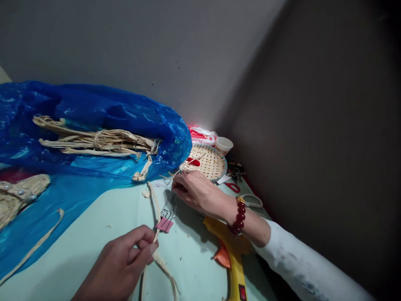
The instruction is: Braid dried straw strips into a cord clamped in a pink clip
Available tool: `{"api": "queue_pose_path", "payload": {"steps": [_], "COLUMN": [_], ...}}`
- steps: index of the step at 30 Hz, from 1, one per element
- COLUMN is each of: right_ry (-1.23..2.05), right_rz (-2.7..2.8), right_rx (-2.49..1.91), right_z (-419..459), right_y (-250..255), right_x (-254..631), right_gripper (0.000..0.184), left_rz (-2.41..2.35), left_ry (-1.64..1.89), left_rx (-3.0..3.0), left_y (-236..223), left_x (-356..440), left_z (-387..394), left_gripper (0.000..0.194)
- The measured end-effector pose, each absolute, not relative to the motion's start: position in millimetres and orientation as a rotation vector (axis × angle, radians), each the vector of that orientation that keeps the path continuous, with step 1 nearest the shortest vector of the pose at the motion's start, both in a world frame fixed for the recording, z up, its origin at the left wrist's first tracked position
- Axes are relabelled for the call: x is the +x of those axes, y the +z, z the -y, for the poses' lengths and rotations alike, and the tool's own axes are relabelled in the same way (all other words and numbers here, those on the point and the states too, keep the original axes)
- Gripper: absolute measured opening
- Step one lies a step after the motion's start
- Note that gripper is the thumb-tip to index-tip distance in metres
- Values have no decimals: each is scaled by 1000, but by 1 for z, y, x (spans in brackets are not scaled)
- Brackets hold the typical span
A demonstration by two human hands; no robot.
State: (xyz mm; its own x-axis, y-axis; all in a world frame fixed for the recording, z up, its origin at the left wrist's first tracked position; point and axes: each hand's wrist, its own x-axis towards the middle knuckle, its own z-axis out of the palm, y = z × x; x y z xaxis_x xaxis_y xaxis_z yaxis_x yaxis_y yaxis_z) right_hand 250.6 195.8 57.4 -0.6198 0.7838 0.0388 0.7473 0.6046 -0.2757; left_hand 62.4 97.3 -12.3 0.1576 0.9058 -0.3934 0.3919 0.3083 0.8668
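Note:
My left hand point(133, 255) pinches a pale strip of plant fibre point(152, 196) between thumb and fingertips. Just above that pinch, a pink binder clip point(165, 224) with wire handles grips the strip. Loose ends of the fibre hang below my left hand. My right hand point(196, 192), wearing a dark red bead bracelet point(240, 217), is up and to the right of the clip, its fingers curled together. Thin lines run near its fingertips, but what those fingers hold is hidden. Below my right wrist lies a yellow glue gun point(235, 267) with an orange trigger.
A blue plastic bag point(125, 100) with a tied bundle of fibre strips point(100, 140) lies at the back left. A woven piece with pearls point(21, 194) sits at the left edge. Behind my right hand are a round basket point(209, 161), a paper cup point(224, 144) and red-handled scissors point(232, 187).

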Motion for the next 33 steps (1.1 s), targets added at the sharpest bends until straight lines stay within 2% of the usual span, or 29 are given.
{"api": "queue_pose_path", "payload": {"steps": [7, 12, 17, 25, 33], "right_ry": [135, 15, 73, 164, 233], "right_rz": [2714, 2788, 2898, 2987, 2834], "right_rx": [-1379, -1392, -1256, -1084, -1500], "right_z": [-199, -176, -156, -177, -199], "right_y": [31, 37, 48, 59, 48], "right_x": [239, 242, 242, 240, 227], "right_gripper": [17, 18, 10, 16, 21], "left_rz": [-1421, -1441, -1459, -1462, -1449], "left_ry": [595, 580, 577, 547, 473], "left_rx": [1305, 1354, 1435, 1502, 1512], "left_y": [-10, -9, -7, 2, 7], "left_x": [67, 68, 66, 65, 68], "left_z": [-100, -101, -100, -97, -105], "left_gripper": [30, 27, 27, 26, 20]}}
